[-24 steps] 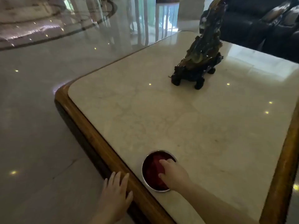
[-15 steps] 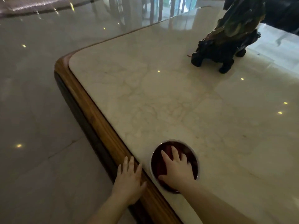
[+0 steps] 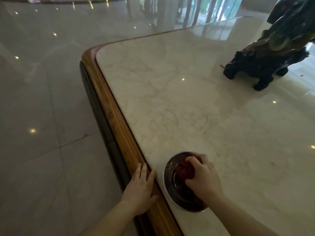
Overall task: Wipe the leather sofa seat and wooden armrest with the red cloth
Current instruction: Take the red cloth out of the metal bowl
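- Polished stone floor (image 3: 42,103) runs round a marble-topped table (image 3: 196,108) edged with a rounded wooden rim (image 3: 112,120); a dark carved figurine (image 3: 265,63) stands toward the far right edge.
- Close to the near left edge sits a small metal bowl (image 3: 170,183), just inside the rim.
- Bunched in that bowl lies the red cloth (image 3: 183,171), a lump with no clear long axis.
- Reaching into the bowl from the near side, the right hand (image 3: 202,178) has its fingers curled shut around the cloth.
- Flat and open on the wooden rim just beside the bowl, the left hand (image 3: 141,186) holds nothing.
- With the cloth directly under the right hand, lifting it straight up out of the bowl looks like the coming move.
- No sofa or armrest is in view.
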